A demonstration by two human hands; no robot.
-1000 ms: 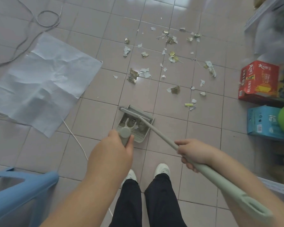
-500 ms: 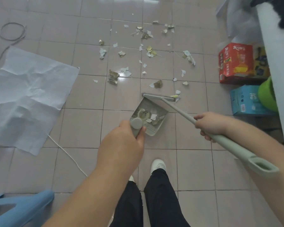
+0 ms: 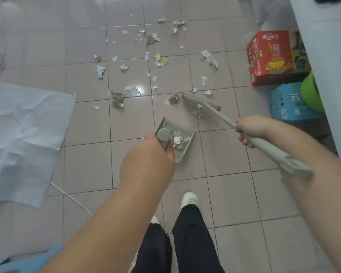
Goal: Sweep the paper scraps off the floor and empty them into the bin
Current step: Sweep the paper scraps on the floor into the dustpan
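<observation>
White and gold paper scraps lie scattered over the tiled floor ahead of me. My left hand grips the upright handle of a grey-green dustpan, which rests on the floor with several scraps inside. My right hand holds the long grey-green broom handle. The broom head sits on the floor beyond and to the right of the pan, with a few scraps just in front of it. No bin is in sight.
A large crumpled white sheet covers the floor at left, with a white cord by it. A red box, a blue box and a green object stand at right beside a white surface. My feet are below.
The broom head has moved away from the dustpan, forward and to the right, among the scraps. The dustpan has shifted a little right with more scraps in it. My view has turned right.
</observation>
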